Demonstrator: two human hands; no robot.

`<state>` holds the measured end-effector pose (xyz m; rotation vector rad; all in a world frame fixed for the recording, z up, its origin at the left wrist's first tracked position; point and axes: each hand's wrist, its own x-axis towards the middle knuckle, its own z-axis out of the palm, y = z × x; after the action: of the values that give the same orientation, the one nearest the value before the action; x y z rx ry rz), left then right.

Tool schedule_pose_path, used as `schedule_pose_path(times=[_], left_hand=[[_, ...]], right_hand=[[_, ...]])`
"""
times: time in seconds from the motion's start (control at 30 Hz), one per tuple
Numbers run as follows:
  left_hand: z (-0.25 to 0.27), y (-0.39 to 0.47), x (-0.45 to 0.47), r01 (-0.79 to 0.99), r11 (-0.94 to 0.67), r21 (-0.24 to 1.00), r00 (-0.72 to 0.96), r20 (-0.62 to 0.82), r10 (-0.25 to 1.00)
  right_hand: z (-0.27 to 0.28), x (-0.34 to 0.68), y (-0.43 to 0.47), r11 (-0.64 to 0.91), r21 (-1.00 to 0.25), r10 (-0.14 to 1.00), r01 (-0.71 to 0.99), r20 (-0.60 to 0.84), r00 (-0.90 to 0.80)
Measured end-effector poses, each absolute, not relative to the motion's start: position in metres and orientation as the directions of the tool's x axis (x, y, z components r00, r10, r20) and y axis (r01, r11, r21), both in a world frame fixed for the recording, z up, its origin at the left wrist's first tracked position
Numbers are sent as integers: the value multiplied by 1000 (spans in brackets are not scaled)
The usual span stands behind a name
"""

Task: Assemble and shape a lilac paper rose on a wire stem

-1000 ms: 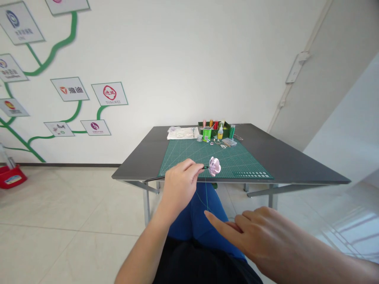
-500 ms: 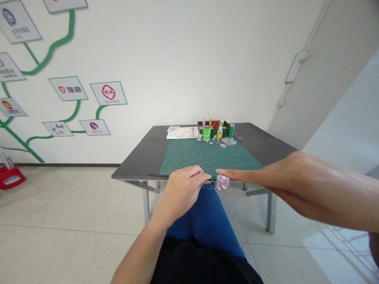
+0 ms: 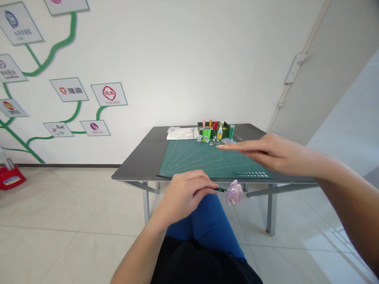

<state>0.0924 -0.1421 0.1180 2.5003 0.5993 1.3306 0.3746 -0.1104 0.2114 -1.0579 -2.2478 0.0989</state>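
Note:
A pale lilac-pink flower (image 3: 234,192) sits at the tip of a thin dark stick (image 3: 164,177) that resembles a hair stick. Green thread (image 3: 219,189) is wound round the stick just behind the petals. My left hand (image 3: 189,193) is closed on the stick, fingers and thumb pinching it, with the flower pointing right beyond the table's front edge. Over the cutting mat, above the flower and apart from it, is my right hand (image 3: 266,154), its fingers pressed together and pointing left. A very faint line, seemingly thread, hangs below its fingertips.
A green cutting mat (image 3: 189,157) covers the middle of the dark table (image 3: 142,152). At its back stand a dark green box (image 3: 226,131) with thread spools, a bright green can (image 3: 206,134), a glue bottle (image 3: 219,133) and white sheets (image 3: 182,133).
My right hand has risen from beside the flower to above the mat. My left hand has shifted slightly right and down with the stick, and the whole flower now shows.

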Motion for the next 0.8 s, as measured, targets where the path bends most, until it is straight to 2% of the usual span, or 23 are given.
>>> schedule_pose_path(times=[0.1, 0.53, 0.8], left_hand=[[119, -144, 93, 220, -879, 423, 477, 740, 475], [120, -144, 91, 258, -893, 369, 404, 798, 446], [120, -144, 95, 299, -872, 387, 248, 851, 462]], right_hand=[[208, 370, -102, 726, -337, 686, 600, 281, -672], [169, 366, -87, 688, -428, 700, 585, 183, -690], [122, 358, -87, 648, -601, 665, 468, 146, -732]])
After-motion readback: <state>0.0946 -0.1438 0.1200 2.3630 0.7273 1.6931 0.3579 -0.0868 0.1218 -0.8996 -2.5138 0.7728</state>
